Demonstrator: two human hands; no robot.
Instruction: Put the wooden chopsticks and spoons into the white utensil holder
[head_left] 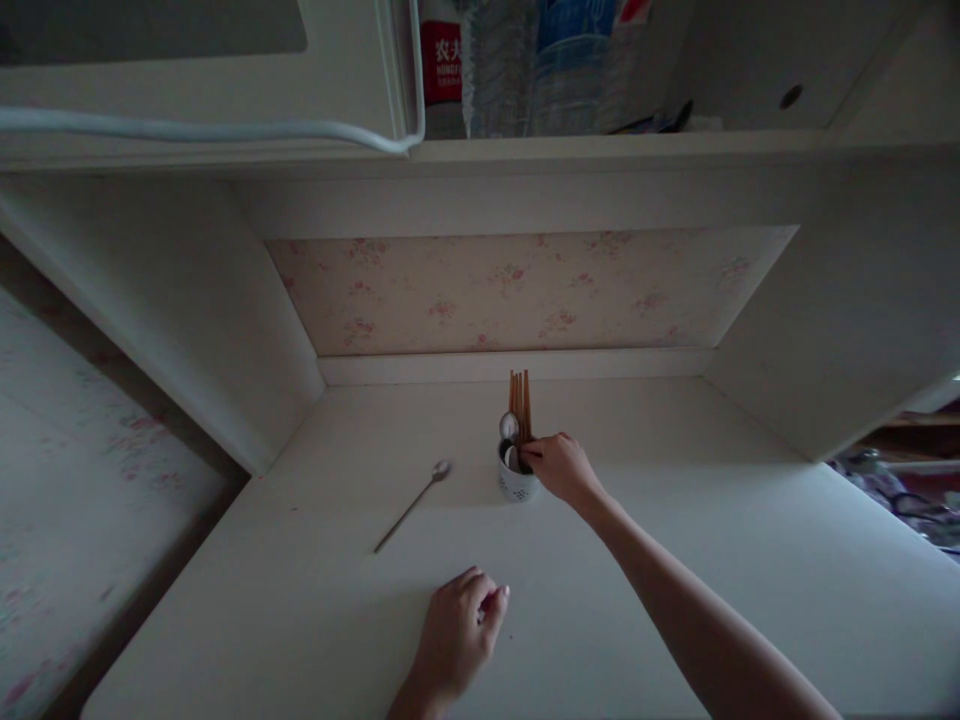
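Note:
A white utensil cup [517, 488] with a dotted pattern stands on the white tabletop. Several wooden chopsticks [520, 400] rise from it, and a metal spoon [509, 427] leans at its left side, bowl up. At the cup's right rim is my right hand [561, 466], its fingers pinched together at the mouth; what they grip is hidden. A long-handled spoon [411, 510] lies on the table left of the cup, bowl toward the back. Nearer to me, my left hand [461, 625] is curled into a loose fist with nothing visible in it.
Overhead, a shelf [600, 150] holds plastic bottles [499, 70] and, at left, a pale box-like appliance [187, 90] with a light edge. Side panels [202, 310] flank the table, with a flowered wall [480, 295] behind. Clutter [900, 495] shows beyond the right edge.

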